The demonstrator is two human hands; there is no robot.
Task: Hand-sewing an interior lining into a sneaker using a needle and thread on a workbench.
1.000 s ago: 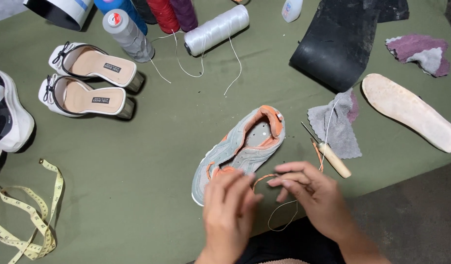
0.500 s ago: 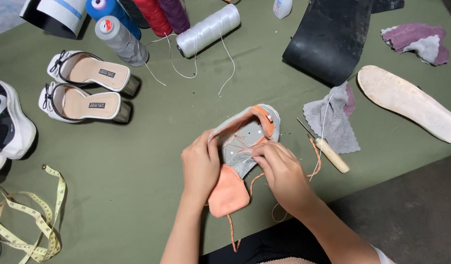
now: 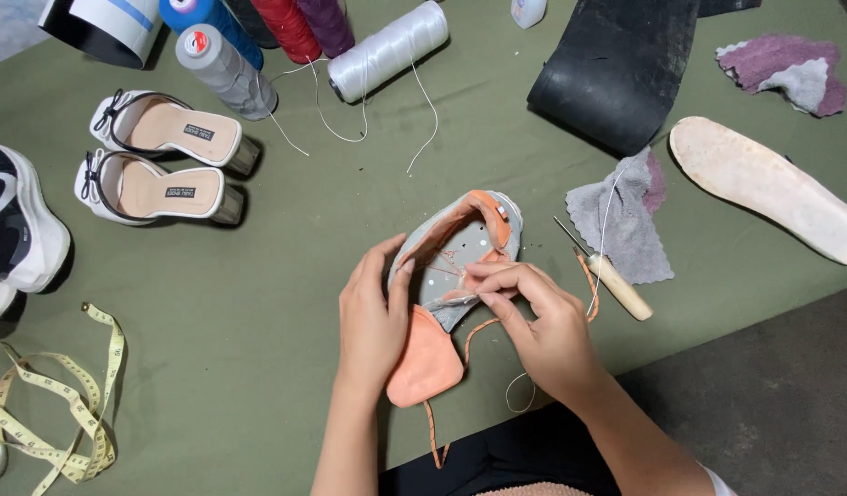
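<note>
Grey-orange shoe (image 3: 460,253) held between hands at near table edge. Left hand (image 3: 375,321) closed around its left side. Right hand (image 3: 543,326) fingers pinched at inner edge. Awl (image 3: 611,280) lying just right.

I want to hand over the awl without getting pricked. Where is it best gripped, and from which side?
Take the awl by its pale wooden handle, the thick lower-right end, coming from the table's near edge. The thin metal point aims up-left toward the grey cloth, so that end is probably best avoided.
</note>
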